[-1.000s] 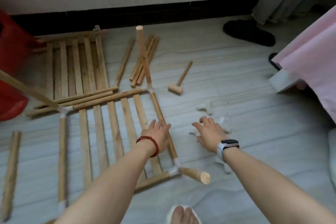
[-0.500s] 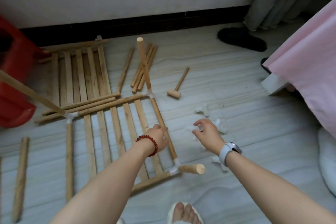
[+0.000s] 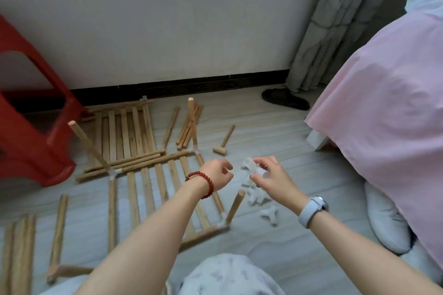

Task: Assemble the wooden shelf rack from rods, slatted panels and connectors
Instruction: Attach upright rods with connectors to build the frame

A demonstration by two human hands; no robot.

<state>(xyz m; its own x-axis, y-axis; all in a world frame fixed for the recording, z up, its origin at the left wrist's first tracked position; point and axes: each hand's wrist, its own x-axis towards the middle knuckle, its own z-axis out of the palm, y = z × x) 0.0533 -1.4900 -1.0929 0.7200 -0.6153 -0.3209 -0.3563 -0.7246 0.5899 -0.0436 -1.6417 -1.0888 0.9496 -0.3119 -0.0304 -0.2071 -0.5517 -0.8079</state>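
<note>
From the head view I saw my right hand [image 3: 272, 177] raised above the floor [image 3: 275, 132], its fingers and thumb curled round a white plastic connector [image 3: 251, 166]. My left hand [image 3: 218, 173] hung just beside it, fingers loosely curled and gripping nothing that I could make out, though the blur there left me unsure whether its fingertips touched the connector. A red bead bracelet [image 3: 203, 181] sat on the left wrist and a white watch [image 3: 312, 208] on the right.

Below the hands, more loose connectors [image 3: 269, 215] lay on the floor. To their left the partly built frame [image 3: 143, 170] lay flat, a slatted panel bordered by rods joined at white corner pieces. Three rods stood up from its corners: one near rod [image 3: 235, 206] tilted close under my right hand, one at the far corner [image 3: 192, 122], one leaning at the left [image 3: 88, 143]. A second slatted panel [image 3: 124, 132] lay beyond the frame towards the wall. Spare rods [image 3: 187, 127] lay bunched behind the far corner, and others at the lower left [image 3: 19, 251]. A small wooden mallet [image 3: 224, 142] rested on the floor beyond my hands. A red stool [image 3: 28, 141] stood at the left, a pink bedcover [image 3: 383, 103] hung at the right.
</note>
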